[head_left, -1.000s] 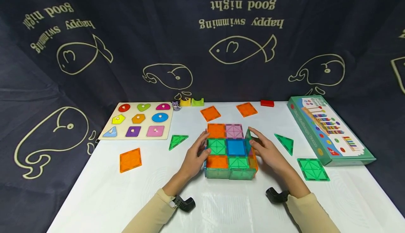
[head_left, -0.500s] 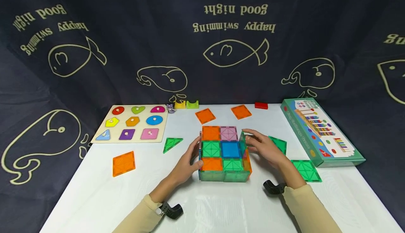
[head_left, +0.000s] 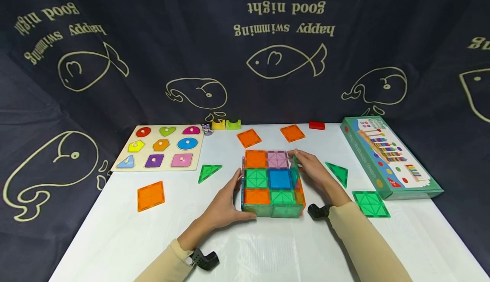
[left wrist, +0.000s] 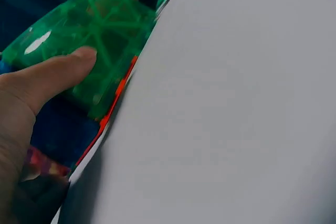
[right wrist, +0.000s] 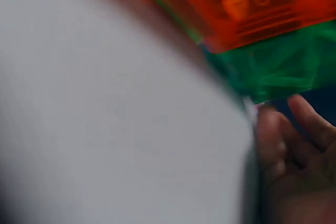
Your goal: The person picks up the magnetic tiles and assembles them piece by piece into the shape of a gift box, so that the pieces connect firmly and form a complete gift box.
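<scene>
The tile box (head_left: pixel 271 184) stands on the table (head_left: pixel 268 252). The left hand (head_left: pixel 222 205) is spread wide, its thumb (left wrist: pixel 68 72) on the front wall (head_left: pixel 277 211). The right hand (head_left: pixel 314 171) is at the upright green tile (head_left: pixel 294 170), but its grip I cannot tell; a hard push could topple this tile.

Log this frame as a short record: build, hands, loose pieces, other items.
build: tile block; top rows, far to near: orange and pink, green and blue, orange and green
upright piece: green tile above the block's right edge
left hand: at the block's left side, thumb on its green front wall
right hand: by the upright piece, far right corner; contact unclear
loose: three orange squares, one green square, two green triangles
other: shape puzzle board at left, game box at right, red block at back
</scene>
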The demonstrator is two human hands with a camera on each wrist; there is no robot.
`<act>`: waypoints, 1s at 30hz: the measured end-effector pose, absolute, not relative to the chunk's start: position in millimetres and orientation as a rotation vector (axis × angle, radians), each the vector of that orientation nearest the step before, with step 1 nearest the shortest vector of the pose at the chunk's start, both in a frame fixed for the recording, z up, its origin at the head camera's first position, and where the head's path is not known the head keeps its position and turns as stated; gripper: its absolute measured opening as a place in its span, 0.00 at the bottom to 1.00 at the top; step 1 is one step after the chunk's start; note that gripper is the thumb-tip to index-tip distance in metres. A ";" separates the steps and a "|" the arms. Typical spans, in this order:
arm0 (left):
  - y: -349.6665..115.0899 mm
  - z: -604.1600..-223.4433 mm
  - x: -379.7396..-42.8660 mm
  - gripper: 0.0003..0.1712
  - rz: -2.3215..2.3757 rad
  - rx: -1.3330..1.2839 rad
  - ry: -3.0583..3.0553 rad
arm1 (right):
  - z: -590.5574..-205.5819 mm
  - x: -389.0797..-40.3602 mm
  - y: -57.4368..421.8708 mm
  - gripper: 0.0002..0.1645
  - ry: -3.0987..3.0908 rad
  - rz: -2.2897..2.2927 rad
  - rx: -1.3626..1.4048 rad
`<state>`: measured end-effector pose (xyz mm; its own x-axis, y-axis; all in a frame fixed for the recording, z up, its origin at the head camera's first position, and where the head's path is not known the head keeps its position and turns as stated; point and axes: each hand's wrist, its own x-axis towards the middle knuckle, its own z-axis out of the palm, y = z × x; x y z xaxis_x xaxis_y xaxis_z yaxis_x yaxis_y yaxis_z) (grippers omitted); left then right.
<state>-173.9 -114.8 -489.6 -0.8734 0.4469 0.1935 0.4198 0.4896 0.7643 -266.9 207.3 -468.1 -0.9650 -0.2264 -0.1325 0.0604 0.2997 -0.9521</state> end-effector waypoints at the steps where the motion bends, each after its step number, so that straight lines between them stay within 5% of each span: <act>1: -116.3 -489.2 -175.4 0.75 1.351 0.780 2.700 | -468.8 -270.7 205.6 0.38 2.327 -1.710 -0.158; 19: -144.8 -487.1 -194.8 0.57 1.452 0.771 2.666 | -467.7 -288.9 203.1 0.43 2.639 -1.343 -0.298; 30: -146.1 -476.6 -189.3 0.39 1.694 0.584 2.503 | -461.5 -273.4 218.6 0.27 2.926 -1.109 -0.331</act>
